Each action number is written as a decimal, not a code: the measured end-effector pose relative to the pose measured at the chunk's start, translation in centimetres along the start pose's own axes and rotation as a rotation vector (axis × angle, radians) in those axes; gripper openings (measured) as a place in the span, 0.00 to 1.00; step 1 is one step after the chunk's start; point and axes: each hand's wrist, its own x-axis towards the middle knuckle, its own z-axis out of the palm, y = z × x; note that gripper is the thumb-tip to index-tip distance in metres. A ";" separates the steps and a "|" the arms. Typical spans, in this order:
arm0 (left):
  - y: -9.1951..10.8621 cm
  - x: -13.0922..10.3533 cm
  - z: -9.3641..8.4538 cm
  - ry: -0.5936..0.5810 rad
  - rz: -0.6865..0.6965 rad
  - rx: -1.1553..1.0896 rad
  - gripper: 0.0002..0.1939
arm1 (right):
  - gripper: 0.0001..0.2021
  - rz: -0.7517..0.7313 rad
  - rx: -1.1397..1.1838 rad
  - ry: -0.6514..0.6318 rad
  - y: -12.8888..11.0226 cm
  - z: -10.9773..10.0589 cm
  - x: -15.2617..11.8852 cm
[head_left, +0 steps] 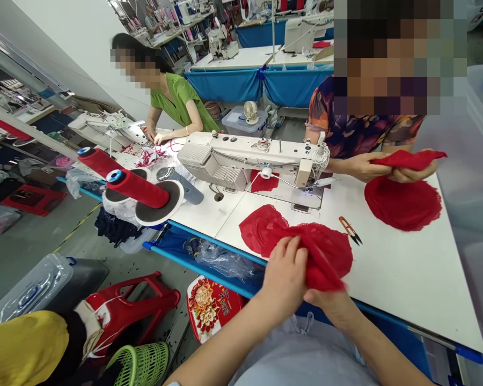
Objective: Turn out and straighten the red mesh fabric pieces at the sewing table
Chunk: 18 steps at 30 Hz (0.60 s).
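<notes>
At the near edge of the white sewing table (390,262), my left hand (285,271) is closed on a red fabric piece (320,262), its fingers bent over the top. My right hand (326,304) grips the lower corner of that piece; cloth hides most of its fingers. Under and beside it lie more red fabric pieces with scalloped lace edges (261,228). Orange-handled thread snips (349,229) rest to the right of them. Beyond stands a white sewing machine (257,155), with a scrap of red cloth (264,181) behind its arm.
Across the table a co-worker's hands (406,169) hold red cloth above a round red pile (402,203). Red thread cones (139,187) and a grey bottle (181,185) stand at left. Below are a red stool (132,300) and a green basket (140,364).
</notes>
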 end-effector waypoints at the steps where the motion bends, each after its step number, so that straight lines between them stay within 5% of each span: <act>1: 0.2 -0.4 0.3 -0.077 0.046 0.087 0.19 | 0.33 0.020 0.050 0.049 -0.1 0.2 0.0; 5: 0.7 -0.3 -0.7 -0.251 0.134 0.189 0.23 | 0.17 0.209 0.243 0.199 -0.8 -1.2 1.1; 8: 0.3 0.9 -2.1 -0.027 0.013 -0.110 0.12 | 0.16 0.314 0.298 0.129 -1.4 -3.1 1.5; 10: -0.2 1.5 -2.4 0.017 -0.115 -0.326 0.13 | 0.18 0.342 0.300 0.071 -1.8 -3.7 1.3; 13: -1.0 1.7 -2.1 -0.253 -0.322 -0.527 0.21 | 0.19 0.352 0.297 0.000 -2.3 -3.6 0.8; 15: -1.4 1.6 -1.7 -0.373 -0.427 -0.563 0.17 | 0.20 0.357 0.272 -0.026 -2.6 -3.4 0.7; 18: -2.0 1.7 -1.4 -0.279 -0.492 -0.667 0.13 | 0.18 0.339 0.231 0.027 -2.8 -3.7 0.9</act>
